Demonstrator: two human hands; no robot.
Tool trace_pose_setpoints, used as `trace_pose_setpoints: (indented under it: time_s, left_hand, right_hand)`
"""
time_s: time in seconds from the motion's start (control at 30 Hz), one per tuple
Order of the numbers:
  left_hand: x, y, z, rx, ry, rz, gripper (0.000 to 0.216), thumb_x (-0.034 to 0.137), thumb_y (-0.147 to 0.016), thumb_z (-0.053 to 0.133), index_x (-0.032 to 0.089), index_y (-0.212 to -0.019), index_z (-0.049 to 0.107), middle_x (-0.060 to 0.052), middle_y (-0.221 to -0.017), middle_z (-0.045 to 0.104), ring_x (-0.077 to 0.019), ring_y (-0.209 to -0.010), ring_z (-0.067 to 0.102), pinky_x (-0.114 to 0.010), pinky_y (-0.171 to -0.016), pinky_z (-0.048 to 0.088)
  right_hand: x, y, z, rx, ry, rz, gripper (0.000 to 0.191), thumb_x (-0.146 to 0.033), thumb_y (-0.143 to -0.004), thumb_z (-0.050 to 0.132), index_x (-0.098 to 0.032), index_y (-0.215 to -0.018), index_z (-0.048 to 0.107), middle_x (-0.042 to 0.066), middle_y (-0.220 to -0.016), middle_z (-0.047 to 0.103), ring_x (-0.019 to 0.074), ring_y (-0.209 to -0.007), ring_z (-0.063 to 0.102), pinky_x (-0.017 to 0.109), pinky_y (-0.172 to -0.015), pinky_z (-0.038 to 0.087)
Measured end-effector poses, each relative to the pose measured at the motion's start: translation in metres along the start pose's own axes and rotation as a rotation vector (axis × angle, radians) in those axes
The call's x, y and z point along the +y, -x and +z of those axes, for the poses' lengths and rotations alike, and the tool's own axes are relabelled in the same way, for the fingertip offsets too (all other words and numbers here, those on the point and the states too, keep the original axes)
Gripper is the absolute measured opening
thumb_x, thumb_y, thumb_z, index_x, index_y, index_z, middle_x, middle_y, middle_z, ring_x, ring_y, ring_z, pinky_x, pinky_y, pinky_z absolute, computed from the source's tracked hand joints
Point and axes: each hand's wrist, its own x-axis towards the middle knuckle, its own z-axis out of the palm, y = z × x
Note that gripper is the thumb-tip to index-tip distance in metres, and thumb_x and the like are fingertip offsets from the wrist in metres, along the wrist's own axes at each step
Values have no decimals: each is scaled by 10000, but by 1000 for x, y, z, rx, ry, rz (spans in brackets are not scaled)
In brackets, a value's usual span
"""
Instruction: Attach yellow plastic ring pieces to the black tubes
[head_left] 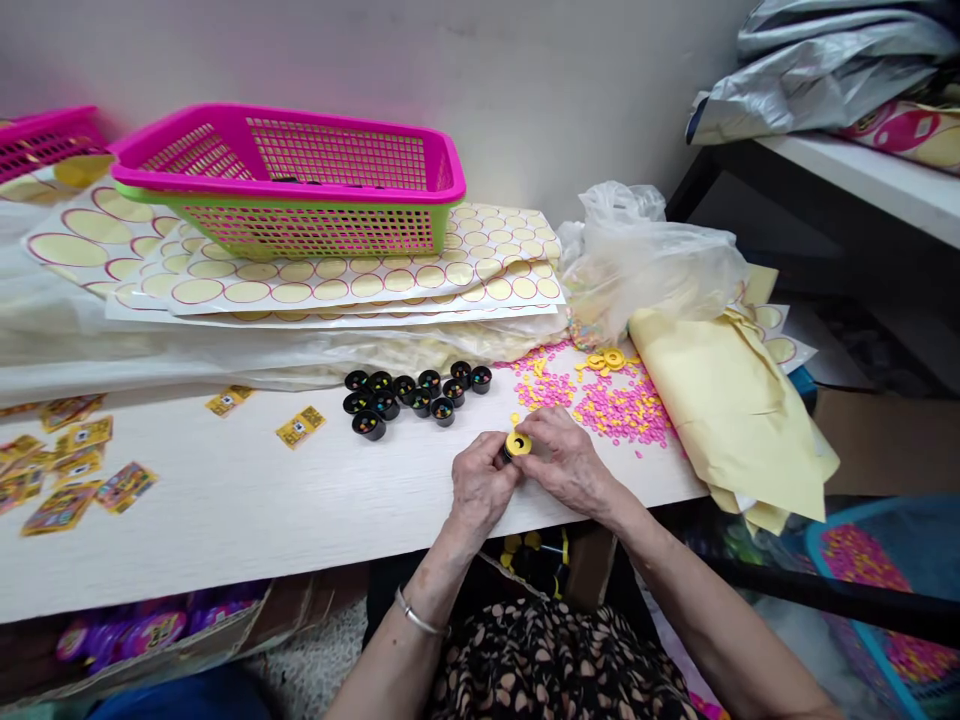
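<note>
Near the table's front edge, my left hand [484, 483] is closed around a small black cup [505, 455]; most of it is hidden by the fingers. On top of the cup sits a yellow ring-shaped lid [518, 444] with a dark hole. The fingers of my right hand [568, 462] pinch this lid from the right side. Beyond my left hand stand several black cups [367, 425] with coloured bits inside. Small pink pieces [622, 408] lie scattered beyond my right hand, with some yellow rings [606, 360] among them.
A pink and green basket [315, 215] rests on sheets of oval stickers [367, 287] at the back. Printed packets [64, 507] lie at left. A plastic bag [652, 260] and folded yellow paper [724, 400] occupy the right. A blue basket [832, 570] stands lower right.
</note>
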Motion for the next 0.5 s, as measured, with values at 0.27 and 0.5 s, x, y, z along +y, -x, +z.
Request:
trace_pose_setpoints:
  time_s: [0.27,0.5]
  left_hand:
    - [0,0,-9,8,162,-52,283,104,-633,546,164,-879,672,-20,-820,632,-88,-609,511,-202,-543,400]
    - [9,-7,-10,-64,509,-350,348,416,-734,593,108,-862,692,-16,-604,596,-62,-438,440,-189,-396,310]
  right_hand:
    - [-2,-2,-1,-43,29,-22,102,-150,-754,597,-201,-827,648,37,-862,582,184,-829,499,329,-739,420]
    - [3,5,12,71,-299,85,121,-134,-742,616,-191,-838,661,9,-804,550,124,-720,510,262,-669,420]
